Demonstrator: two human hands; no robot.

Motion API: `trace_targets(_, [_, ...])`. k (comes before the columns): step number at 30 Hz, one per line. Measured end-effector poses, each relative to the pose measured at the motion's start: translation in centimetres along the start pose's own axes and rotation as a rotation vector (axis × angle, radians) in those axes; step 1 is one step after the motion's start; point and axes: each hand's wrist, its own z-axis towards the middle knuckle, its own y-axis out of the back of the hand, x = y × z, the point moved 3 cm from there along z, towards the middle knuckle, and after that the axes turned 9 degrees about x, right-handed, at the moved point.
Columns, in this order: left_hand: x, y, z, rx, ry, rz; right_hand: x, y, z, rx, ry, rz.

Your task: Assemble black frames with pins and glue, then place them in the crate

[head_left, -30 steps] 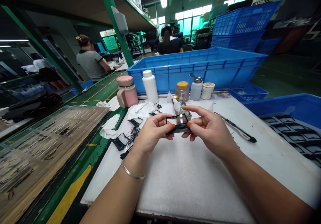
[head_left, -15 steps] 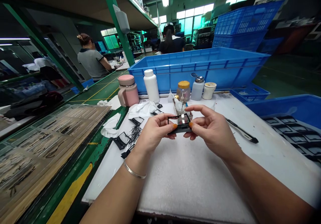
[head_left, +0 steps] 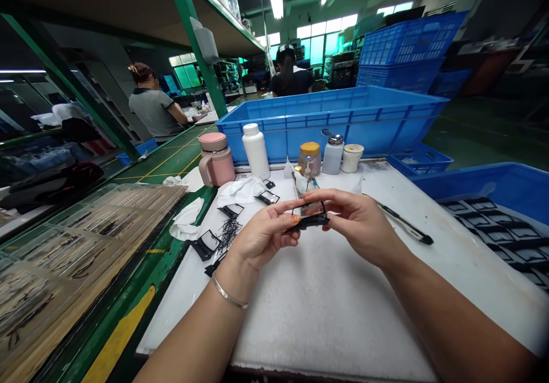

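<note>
Black rectangular plastic-looking frame point(head_left: 312, 221) is up in both hands, just above the white counter point(head_left: 326, 308). Left hand point(head_left: 263, 234) pinches its left end, right hand point(head_left: 355, 218) the right. Smaller-looking black frames point(head_left: 201, 250) and tangled thin black strands point(head_left: 229, 233) lie left; slim black-and-white tool point(head_left: 405, 223) lies right.

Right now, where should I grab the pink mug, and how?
Probably grip around its handle, coming from the front left. The pink mug stands upright with that loop jutting that way, while the white bottle stands close on its right.
</note>
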Motion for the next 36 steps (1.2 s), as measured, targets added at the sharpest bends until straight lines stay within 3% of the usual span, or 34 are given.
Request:
trace_targets(4, [0.1,-0.8,-0.2,0.074,0.039,0.098,0.0,0.4,0.1,-0.01,-0.018,0.003])
trace_targets(9, [-0.7,-0.8,-0.6,-0.075,-0.1,0.414,0.1,1.0,0.2,-0.029,-0.082,0.02])
trace_targets(12, [-1.0,-0.6,-0.7,-0.109,-0.153,0.475,0.2,1.0,0.1,0.029,-0.132,-0.023])
trace_targets(19, [-0.6,-0.8,-0.5,-0.02,-0.134,0.498,0.3,0.9,0.0,0.027,-0.21,-0.045])
trace_targets(25, [-0.3,-0.3,-0.3,-0.148,-0.132,0.376,0.1,1.4,0.0,-0.108,-0.189,-0.03])
trace_targets(28, [-0.4,-0.1,-0.2,-0.213,-0.151,0.298,-0.2,1.4,0.0,-0.091,-0.239,-0.025])
trace_targets(32, [-0.4,-0.2,-0.1,-0.213,-0.167,0.263,-0.3,1.1,0.0,-0.034,-0.258,-0.016])
trace_targets(36, [-0.3,-0.3,-0.2,-0.19,-0.167,0.327,0.1,1.1,-0.1,-0.157,-0.198,-0.069])
